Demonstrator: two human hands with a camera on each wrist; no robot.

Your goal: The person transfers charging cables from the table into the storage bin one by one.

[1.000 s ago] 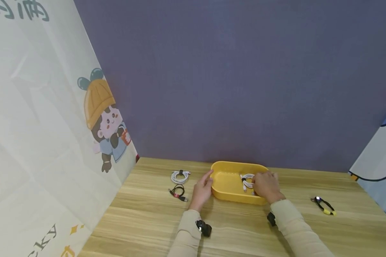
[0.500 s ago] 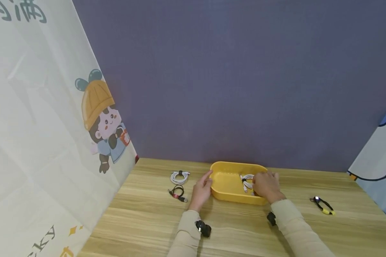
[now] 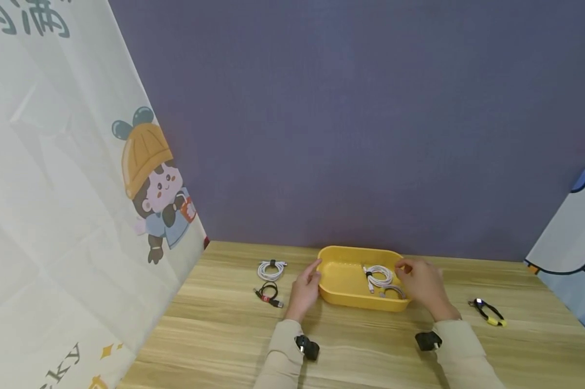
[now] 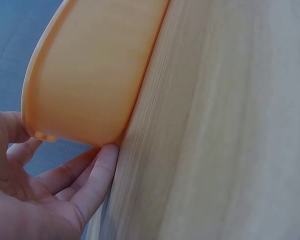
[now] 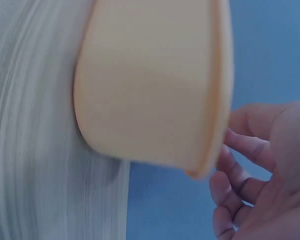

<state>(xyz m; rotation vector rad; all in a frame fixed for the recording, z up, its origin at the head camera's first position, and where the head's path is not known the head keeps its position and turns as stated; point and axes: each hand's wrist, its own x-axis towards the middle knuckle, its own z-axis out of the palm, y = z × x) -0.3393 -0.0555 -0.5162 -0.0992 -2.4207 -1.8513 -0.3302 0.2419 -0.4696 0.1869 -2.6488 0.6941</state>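
Observation:
A yellow tray (image 3: 343, 283) stands on the wooden table near the back wall. Inside it lie a coiled white cable (image 3: 379, 275) and a second pale cable (image 3: 393, 291). My left hand (image 3: 306, 283) rests against the tray's left end, one digit up by the rim and straight fingers (image 4: 97, 170) touching the foot of the tray (image 4: 90, 75). My right hand (image 3: 416, 281) hovers at the right end with loosely curled fingers (image 5: 240, 185) just off the tray (image 5: 150, 85), holding nothing.
Left of the tray a coiled white cable (image 3: 271, 268) and a black cable with a red tag (image 3: 268, 293) lie on the table (image 3: 214, 335). A black and yellow cable (image 3: 489, 312) lies to the right. Printed cloth panels close both sides.
My right hand has let go of the white cable in the tray and drawn back to the right, uncovering the second cable. The left hand has stayed at the tray.

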